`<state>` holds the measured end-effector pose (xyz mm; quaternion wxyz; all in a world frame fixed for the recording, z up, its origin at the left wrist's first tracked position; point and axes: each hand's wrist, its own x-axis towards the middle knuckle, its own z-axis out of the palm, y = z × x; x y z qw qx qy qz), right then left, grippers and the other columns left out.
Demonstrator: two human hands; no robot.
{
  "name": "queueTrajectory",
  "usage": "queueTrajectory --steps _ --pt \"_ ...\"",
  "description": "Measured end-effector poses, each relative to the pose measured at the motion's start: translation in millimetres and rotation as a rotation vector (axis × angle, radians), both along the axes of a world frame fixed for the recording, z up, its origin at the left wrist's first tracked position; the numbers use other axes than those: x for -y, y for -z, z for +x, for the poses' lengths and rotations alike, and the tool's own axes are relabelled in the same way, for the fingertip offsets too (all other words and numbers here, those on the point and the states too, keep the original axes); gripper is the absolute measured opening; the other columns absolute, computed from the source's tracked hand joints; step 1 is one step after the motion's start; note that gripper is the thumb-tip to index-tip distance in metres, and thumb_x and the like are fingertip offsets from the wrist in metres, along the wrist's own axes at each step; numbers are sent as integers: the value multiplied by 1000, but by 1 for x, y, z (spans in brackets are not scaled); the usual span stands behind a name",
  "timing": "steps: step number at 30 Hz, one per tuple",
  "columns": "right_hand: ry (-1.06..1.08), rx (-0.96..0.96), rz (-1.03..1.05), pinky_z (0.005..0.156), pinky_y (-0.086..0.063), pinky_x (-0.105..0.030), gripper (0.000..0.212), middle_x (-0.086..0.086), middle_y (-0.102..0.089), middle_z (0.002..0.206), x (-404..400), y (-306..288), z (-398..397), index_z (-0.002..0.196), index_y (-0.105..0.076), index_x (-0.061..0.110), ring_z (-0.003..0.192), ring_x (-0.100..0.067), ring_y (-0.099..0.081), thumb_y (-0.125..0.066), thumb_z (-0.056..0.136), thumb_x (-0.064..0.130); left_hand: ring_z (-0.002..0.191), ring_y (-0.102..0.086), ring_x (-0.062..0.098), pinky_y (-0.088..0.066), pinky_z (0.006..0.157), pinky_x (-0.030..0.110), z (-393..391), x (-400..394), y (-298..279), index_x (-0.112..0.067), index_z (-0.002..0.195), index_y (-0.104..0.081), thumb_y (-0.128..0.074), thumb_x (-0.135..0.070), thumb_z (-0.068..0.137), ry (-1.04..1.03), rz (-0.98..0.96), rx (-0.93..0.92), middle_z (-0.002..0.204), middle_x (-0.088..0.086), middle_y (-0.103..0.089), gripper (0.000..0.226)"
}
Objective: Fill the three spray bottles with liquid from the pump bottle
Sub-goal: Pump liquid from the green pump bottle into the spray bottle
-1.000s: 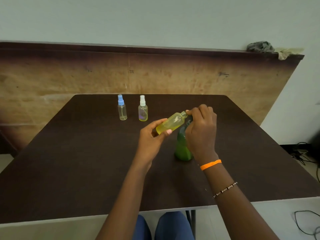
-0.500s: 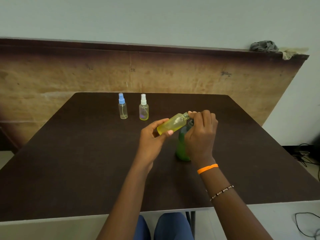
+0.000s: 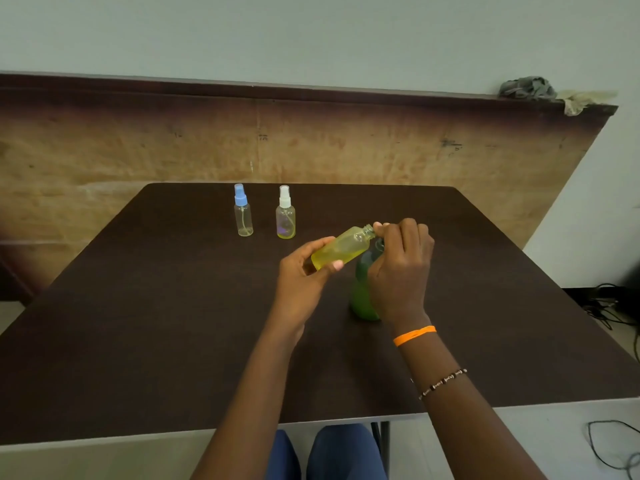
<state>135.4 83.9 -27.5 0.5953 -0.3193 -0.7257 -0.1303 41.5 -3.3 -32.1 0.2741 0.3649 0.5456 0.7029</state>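
Note:
My left hand (image 3: 301, 282) grips an uncapped spray bottle (image 3: 343, 249) with yellow liquid in it, tilted so its open neck points right. The neck sits at the fingertips of my right hand (image 3: 401, 268), whose fingers curl over the top of the green pump bottle (image 3: 362, 292). That bottle stands upright on the dark table (image 3: 138, 323), and my hand hides its pump head. Farther back stand a clear spray bottle with a blue cap (image 3: 243, 216) and, to its right, a spray bottle with a white cap (image 3: 285, 218) holding a little yellow liquid.
A wooden board (image 3: 104, 161) leans against the wall behind the table, with rags (image 3: 526, 88) on its top right corner. Cables (image 3: 613, 306) lie on the floor to the right. My knees (image 3: 329, 455) show under the near table edge.
Both hands keep the same hold, the bottle's neck staying at the pump. Only the view has shifted slightly.

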Motion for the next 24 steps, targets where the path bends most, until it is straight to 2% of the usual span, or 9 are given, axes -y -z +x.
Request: queueTrajectory --steps 3,10,12,14,16,20,24 --pt "3 9 0 66 -33 -32 22 -13 -51 70 -3 1 0 70 -59 1 71 -20 -36 -46 88 0 87 -63 -4 -50 80 15 2 -1 3 -25 104 -63 -65 0 81 -3 -4 4 98 -9 -68 34" --pt "-50 79 -38 68 -31 -30 26 -13 -54 75 2 -21 3 74 -61 1 72 -25 -46 -37 81 4 94 -63 3 -51 85 20 -1 -1 1 -22 108 -63 -65 -2 82 12 4 5 103 -4 -68 33" --pt "-36 33 -16 67 -32 -31 27 -14 -53 73 1 -11 3 73 -61 0 72 -23 -41 -38 88 2 92 -63 1 -50 83 17 0 -2 2 -23 106 -63 -65 -1 81 14 13 13 101 -5 -68 33" --pt "-34 -14 12 65 -33 -33 40 -14 -51 69 -1 -1 2 70 -61 -1 70 -21 -37 -35 99 7 90 -63 -1 -50 82 17 1 -4 6 -23 104 -63 -65 0 81 13 5 27 99 -6 -68 33" --pt "-38 -21 28 65 -34 -33 43 -13 -51 68 -2 4 2 70 -61 -1 70 -20 -37 -34 101 11 89 -63 1 -50 85 21 3 -2 7 -24 102 -62 -64 1 81 29 -7 45 98 -6 -68 32" --pt "-41 35 2 67 -32 -31 23 -13 -53 72 -1 -7 4 72 -61 0 72 -21 -39 -44 88 1 91 -62 5 -49 90 27 2 1 2 -24 104 -62 -64 -1 82 29 -6 42 98 -6 -67 32" --pt "-58 43 -40 67 -33 -32 25 -13 -54 74 1 -15 5 74 -62 0 71 -26 -45 -37 79 1 95 -62 7 -50 92 29 3 0 -1 -23 105 -62 -64 -2 83 33 -12 42 100 -7 -67 31"
